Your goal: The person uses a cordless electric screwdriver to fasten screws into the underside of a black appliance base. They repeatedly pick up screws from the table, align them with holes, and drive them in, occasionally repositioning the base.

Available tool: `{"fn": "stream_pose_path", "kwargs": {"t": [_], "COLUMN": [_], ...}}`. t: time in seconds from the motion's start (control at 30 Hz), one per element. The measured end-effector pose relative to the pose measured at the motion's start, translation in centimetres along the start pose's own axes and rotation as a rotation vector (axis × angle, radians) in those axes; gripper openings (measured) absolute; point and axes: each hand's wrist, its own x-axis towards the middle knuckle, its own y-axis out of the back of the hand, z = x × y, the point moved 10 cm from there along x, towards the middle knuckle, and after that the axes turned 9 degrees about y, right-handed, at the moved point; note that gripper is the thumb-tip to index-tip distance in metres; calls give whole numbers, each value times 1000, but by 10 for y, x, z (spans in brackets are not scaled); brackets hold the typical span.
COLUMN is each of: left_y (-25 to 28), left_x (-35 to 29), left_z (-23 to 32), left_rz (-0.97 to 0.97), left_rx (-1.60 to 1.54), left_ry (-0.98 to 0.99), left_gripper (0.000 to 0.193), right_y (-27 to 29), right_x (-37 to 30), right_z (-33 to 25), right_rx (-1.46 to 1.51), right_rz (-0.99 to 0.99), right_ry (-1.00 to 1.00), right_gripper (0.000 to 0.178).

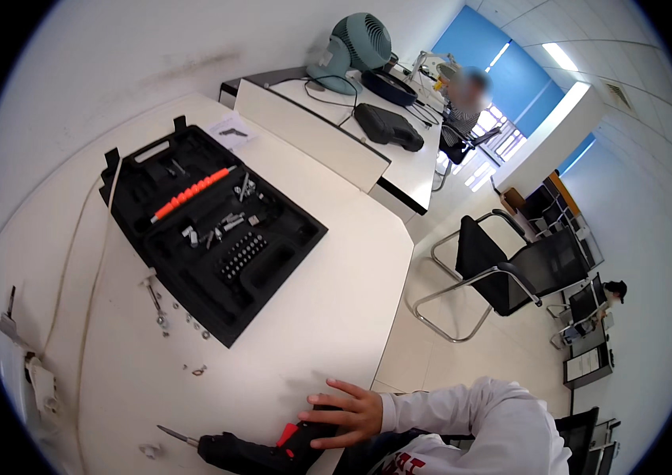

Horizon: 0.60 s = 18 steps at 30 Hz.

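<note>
A black cordless screwdriver [245, 453] lies at the table's near edge, its metal bit pointing left and its red trigger facing up. My right hand [348, 416] rests over the handle end, fingers spread and stretched out rather than wrapped round it. My left hand is out of view. Farther off lies an open black tool case [134, 229] with an orange flexible shaft [191, 194], several silver sockets and rows of small screwdriver bits [242, 257]. Loose screws and small metal parts [160, 319] are scattered beside the case.
A pale cable [97, 277] runs along the left of the white table [336, 293]. Beyond a low divider are a teal fan [361, 43] and a closed black case [387, 127]. A black chair [502, 265] stands at right. Two other people sit farther away.
</note>
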Motion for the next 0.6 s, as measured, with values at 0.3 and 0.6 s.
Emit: {"fn": "stream_pose_path", "kwargs": {"t": [0.3,0.6], "left_y": [77,210], "left_x": [-33,-107], "left_z": [-48,-86], "left_rz": [122,350], "left_rx": [-129,-384], "left_ry": [44,85], "left_gripper": [56,54], "right_y": [1,9], "right_x": [-5,0], "right_z": [-8,-12], "right_rx": [-127,-156], "right_rz": [53,73], "right_ry": [1,98], "right_gripper": [37,46]}}
